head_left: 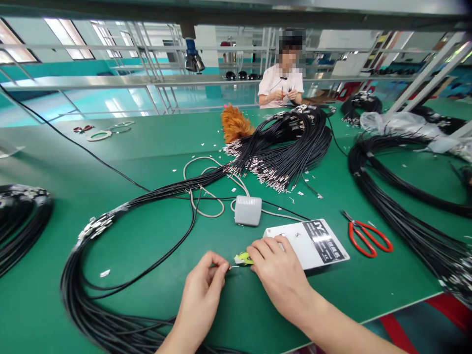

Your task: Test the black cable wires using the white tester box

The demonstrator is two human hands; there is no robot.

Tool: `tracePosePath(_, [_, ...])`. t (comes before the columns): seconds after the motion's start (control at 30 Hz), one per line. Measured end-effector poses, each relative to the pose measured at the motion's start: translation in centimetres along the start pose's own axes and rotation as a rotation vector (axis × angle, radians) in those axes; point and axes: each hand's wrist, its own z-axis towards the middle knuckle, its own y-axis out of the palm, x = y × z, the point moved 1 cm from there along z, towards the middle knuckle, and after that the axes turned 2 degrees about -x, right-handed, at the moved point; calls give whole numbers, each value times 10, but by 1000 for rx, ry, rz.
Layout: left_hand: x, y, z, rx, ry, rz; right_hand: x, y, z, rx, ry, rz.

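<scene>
Green table [155, 246], hands pinching perhaps yellow connector [243, 257]

- Tag [243, 258] between fingers [217, 268] of both hands, on counter [155, 236].
- Plate [313, 243] just right of fingers; scissors [367, 238] farther right.
- Pedal [248, 210] behind fingers.
- Cable loop [92, 295] left.

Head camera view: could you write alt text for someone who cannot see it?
A person's left hand and right hand pinch a small yellow-green piece over a green table, beside a white box. Black cable bundles and red scissors lie around; another person works opposite.
</scene>
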Motion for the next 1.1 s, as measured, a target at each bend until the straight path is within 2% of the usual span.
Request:
tracePosePath(0.2, [1,4,6,27,27,46,4,-1,4,-62,-54,-20])
tracePosePath(0.6, [0,9,15,75,58,51,4,-6,11,-163,-22,10])
tracePosePath(0.83, [0,9,15,91,83,73,1,-9,14,-276,16,27])
tracePosePath(1.1, [-2,8,16,106,98,93,2,-10,15,-270,-7,7])
